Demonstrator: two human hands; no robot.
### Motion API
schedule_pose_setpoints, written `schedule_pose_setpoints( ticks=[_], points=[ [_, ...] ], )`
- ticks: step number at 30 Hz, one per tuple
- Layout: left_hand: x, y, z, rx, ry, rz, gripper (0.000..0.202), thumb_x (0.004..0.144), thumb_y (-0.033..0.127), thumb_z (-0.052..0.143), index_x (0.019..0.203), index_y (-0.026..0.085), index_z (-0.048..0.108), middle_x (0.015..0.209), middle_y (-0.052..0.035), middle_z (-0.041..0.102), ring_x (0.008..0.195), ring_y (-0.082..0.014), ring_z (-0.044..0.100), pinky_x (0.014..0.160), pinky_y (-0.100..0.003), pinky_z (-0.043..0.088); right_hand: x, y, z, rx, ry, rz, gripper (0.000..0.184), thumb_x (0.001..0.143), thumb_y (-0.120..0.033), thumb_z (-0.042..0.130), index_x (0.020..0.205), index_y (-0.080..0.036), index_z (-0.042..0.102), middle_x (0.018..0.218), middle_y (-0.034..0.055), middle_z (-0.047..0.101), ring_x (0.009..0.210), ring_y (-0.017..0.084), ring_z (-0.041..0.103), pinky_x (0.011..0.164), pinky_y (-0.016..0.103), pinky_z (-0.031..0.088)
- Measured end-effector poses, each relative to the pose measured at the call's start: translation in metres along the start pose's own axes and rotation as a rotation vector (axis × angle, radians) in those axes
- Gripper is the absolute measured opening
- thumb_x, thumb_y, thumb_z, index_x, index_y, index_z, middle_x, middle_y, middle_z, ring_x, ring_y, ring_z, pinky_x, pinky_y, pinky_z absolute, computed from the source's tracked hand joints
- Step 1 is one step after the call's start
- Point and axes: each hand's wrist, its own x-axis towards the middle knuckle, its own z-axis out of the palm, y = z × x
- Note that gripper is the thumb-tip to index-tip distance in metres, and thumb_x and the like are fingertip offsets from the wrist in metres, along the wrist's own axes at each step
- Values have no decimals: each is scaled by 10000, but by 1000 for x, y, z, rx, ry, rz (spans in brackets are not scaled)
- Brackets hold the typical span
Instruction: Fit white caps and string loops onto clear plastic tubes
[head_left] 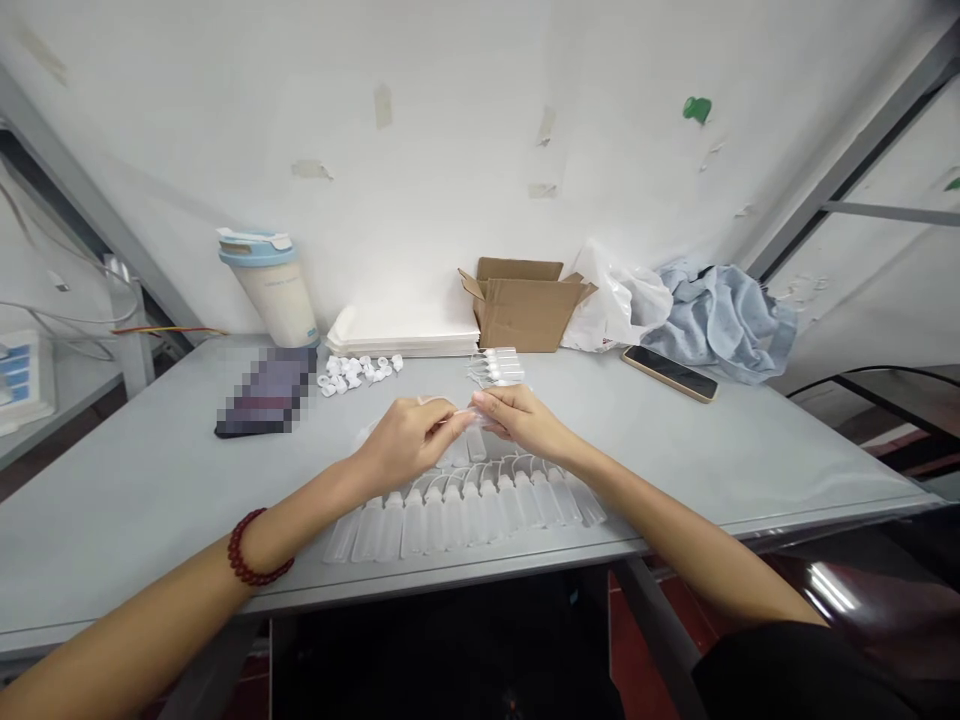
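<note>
My left hand (pixel 409 438) and my right hand (pixel 517 417) meet over the middle of the grey table (pixel 150 480), fingers pinched together on a small clear plastic bottle (pixel 474 438) held between them. Just below the hands lies a row of several clear small bottles (pixel 465 510) with white caps, laid side by side near the table's front edge. A red bead bracelet (pixel 251 550) is on my left wrist.
A pile of small white caps (pixel 358 372) and a few more clear bottles (pixel 496 366) lie behind the hands. Further back: a lidded cup (pixel 271 285), stacked white trays (pixel 401 340), an open cardboard box (pixel 525 300), a plastic bag (pixel 622 300), blue cloth (pixel 720 315), a phone (pixel 669 373), a dark object (pixel 266 395).
</note>
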Motion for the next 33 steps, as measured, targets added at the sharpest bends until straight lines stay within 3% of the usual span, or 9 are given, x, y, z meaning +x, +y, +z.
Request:
schedule_pose_setpoints(
  ticks=[2,5,11,15,18,24,29,33],
  points=[
    [0,0,0,68,49,112,375,935,302,458,588,168,511,501,35,465,461,-92,376,501,-244,310,0,-3,-2,94,-53,47,498,920,-568,410,590,-196,379,526,-71,291,475,73,289,509,232,314],
    [3,-5,-4,99,53,134,347,936,308,473,630,162,547,550,25,517,491,-93,412,530,-234,338,1,-3,-12,-32,-51,21,469,919,-537,427,619,-178,466,567,-37,421,517,89,390,536,239,331],
    [14,-41,-21,185,122,-155,279,878,319,473,663,170,570,622,-14,619,569,-140,534,579,-255,390,14,20,-47,-583,178,-24,257,926,-285,450,775,-149,608,758,43,628,687,142,528,673,265,360],
    [17,-72,-32,350,115,-320,258,848,310,447,704,181,618,735,-55,689,674,-198,595,646,-301,423,17,33,-58,-691,167,66,201,911,-254,491,851,-137,643,823,69,673,726,162,560,671,264,369],
    [15,-89,-35,443,93,-372,252,824,281,434,749,178,652,821,-83,710,752,-236,616,708,-336,450,15,35,-59,-742,120,127,187,900,-237,514,957,-126,653,874,90,691,785,185,590,684,268,385],
    [11,-113,-32,529,26,-290,361,819,245,405,1014,127,684,1064,-141,686,1058,-319,564,916,-435,433,12,34,-59,-787,25,195,178,856,-235,568,980,-137,649,1013,105,698,818,191,621,710,274,421],
    [10,-123,-26,536,-49,-157,408,848,231,393,1135,110,657,1169,-146,648,1096,-327,511,987,-477,381,11,32,-62,-956,-68,287,170,786,-242,642,927,-147,648,963,94,689,838,219,609,657,276,396],
    [10,-133,-22,515,-94,-113,406,879,224,356,1143,141,654,1216,-138,630,1152,-312,493,996,-503,366,10,29,-62,-1005,-61,318,202,787,-281,656,944,-153,646,998,91,688,876,224,610,659,274,384]
  ],
)
